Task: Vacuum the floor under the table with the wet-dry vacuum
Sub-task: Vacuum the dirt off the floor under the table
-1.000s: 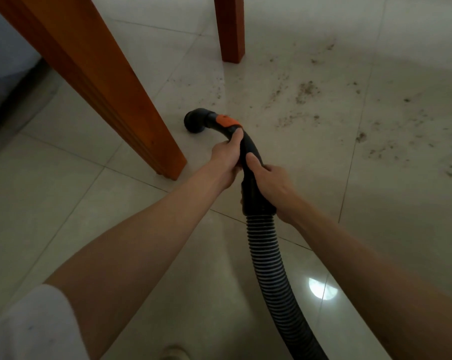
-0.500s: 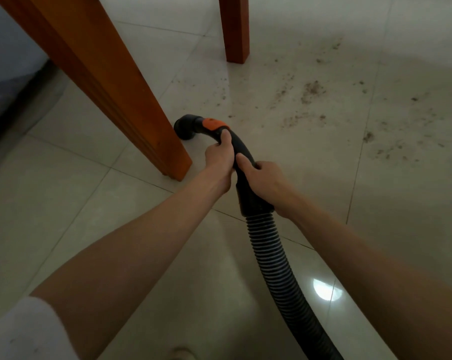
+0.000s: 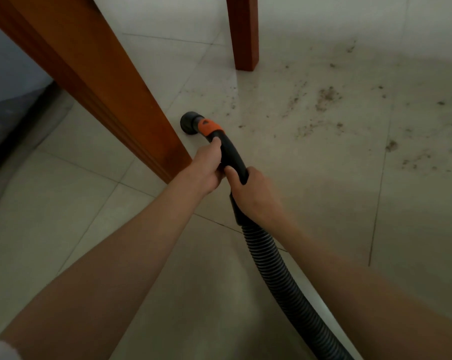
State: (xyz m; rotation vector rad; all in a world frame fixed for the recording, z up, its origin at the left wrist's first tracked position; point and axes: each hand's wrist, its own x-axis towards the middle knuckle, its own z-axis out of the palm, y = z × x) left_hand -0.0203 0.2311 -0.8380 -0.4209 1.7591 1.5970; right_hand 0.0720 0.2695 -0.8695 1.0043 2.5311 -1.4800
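Note:
A black vacuum hose handle [image 3: 232, 154] with an orange collar [image 3: 209, 127] curves down to a round black nozzle [image 3: 189, 122] close above the pale tiled floor, right beside the near wooden table leg [image 3: 110, 81]. My left hand [image 3: 206, 167] grips the handle just behind the collar. My right hand [image 3: 253, 193] grips it lower, where the ribbed hose [image 3: 282, 279] begins. Brown dirt specks [image 3: 326, 96] are scattered on the tiles to the right of the nozzle.
A second table leg [image 3: 243, 32] stands farther back, in the middle. The hose trails off toward the bottom right. A dark strip along a grey wall [image 3: 9, 141] runs at the left. More dirt [image 3: 414, 159] lies at the far right.
The nozzle has swung left and nearer to the near table leg, with both hands following. Both hands have kept their grip on the handle.

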